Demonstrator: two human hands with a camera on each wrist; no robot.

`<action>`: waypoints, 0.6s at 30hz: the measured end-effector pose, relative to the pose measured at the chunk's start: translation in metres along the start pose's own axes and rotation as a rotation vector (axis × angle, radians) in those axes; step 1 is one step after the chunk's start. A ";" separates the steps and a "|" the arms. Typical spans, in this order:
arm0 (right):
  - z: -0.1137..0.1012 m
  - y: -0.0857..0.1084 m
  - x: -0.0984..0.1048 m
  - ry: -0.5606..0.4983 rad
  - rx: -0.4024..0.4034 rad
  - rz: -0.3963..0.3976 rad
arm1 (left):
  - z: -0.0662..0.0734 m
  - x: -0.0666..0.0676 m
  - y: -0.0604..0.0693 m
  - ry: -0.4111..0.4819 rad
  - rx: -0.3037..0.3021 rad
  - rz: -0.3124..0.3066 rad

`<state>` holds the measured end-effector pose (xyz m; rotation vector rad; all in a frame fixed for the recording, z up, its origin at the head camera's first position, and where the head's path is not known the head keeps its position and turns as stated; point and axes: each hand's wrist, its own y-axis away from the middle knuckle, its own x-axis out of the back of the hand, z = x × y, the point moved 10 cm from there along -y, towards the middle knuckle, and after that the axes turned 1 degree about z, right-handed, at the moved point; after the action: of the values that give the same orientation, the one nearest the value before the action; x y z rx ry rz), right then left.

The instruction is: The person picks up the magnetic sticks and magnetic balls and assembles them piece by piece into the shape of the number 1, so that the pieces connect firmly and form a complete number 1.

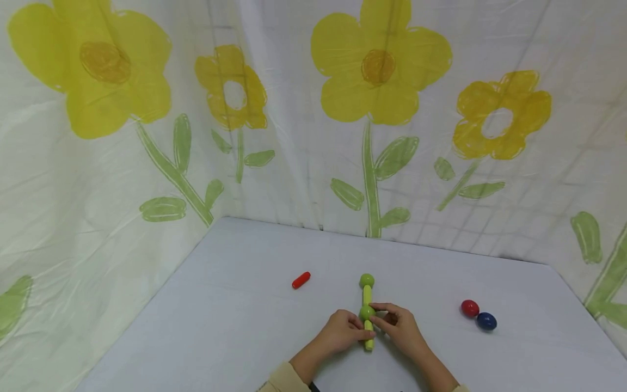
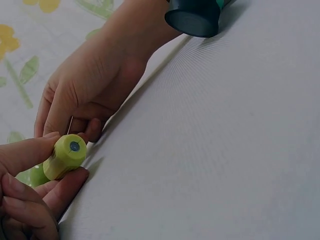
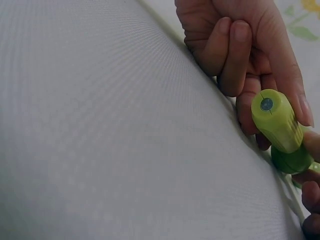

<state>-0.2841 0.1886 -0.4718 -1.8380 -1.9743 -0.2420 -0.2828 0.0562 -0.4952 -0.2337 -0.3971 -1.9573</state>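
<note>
While both hands work close together over the white surface [image 1: 235,305], a line of green pieces runs away from the person between them. The left hand [image 1: 341,331] has its thumb and fingers closed in a pinch on the near yellow-green rod [image 1: 369,340]. The right hand [image 1: 398,328] also has little gap between its fingertips, with thumb and forefinger pinching the middle green ball [image 1: 366,312], just beyond that rod. Past this ball comes a far yellow-green rod [image 1: 367,295], with a second green ball [image 1: 367,280] at its outer end.

Both wrist views show a round grey disc [image 3: 266,104] set in the end of the near rod; whether the thin lines about it are a marking cannot be told. Small dark marks on the beige left sleeve [image 1: 284,378] are too small to read.

Well to the left of the line lies a short red rod [image 1: 301,280], set at a slant. Off to the right, a red ball [image 1: 469,308] and a dark blue ball [image 1: 486,321] sit side by side. Behind the surface hangs a white curtain [image 1: 289,163] printed with yellow flowers and green leaves.
</note>
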 end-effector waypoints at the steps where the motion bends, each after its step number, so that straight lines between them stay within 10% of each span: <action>1: 0.000 0.000 0.000 0.001 -0.002 0.001 | 0.000 0.000 0.000 0.000 0.000 -0.002; 18: 0.001 0.001 0.000 -0.006 -0.001 -0.003 | -0.002 0.001 0.000 0.022 0.049 -0.012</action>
<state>-0.2835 0.1888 -0.4726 -1.8389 -1.9816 -0.2388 -0.2830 0.0550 -0.4968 -0.1790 -0.4327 -1.9575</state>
